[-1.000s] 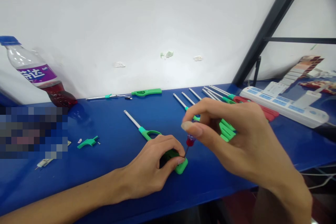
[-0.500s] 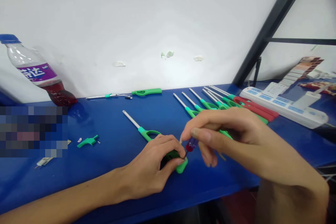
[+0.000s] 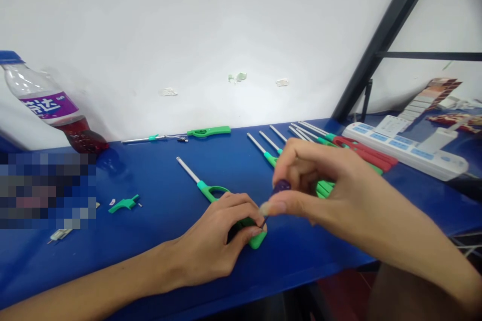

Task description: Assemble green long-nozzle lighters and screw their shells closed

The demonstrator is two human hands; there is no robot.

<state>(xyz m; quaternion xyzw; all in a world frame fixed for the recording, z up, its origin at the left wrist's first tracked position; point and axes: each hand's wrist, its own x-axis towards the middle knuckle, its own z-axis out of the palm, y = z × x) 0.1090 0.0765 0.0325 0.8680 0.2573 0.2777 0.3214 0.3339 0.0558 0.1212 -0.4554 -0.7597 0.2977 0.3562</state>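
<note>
1. screwdriver (image 3: 281, 186), right of centre in the frame: gripped between the thumb and curled fingers of the right hand (image 3: 335, 183), its shaft slanting down-left.
2. the green lighter (image 3: 206, 191), lower centre, lies on the blue table (image 3: 158, 175); the left hand's (image 3: 222, 238) fingers are closed over its handle (whether the shaft's tip is seated, i cannot tell).
3. half a second ago the red collar showed; now the right thumb has dropped lower and covers it.
4. likely a fresh grip for turning, the lighter held steady.
</note>
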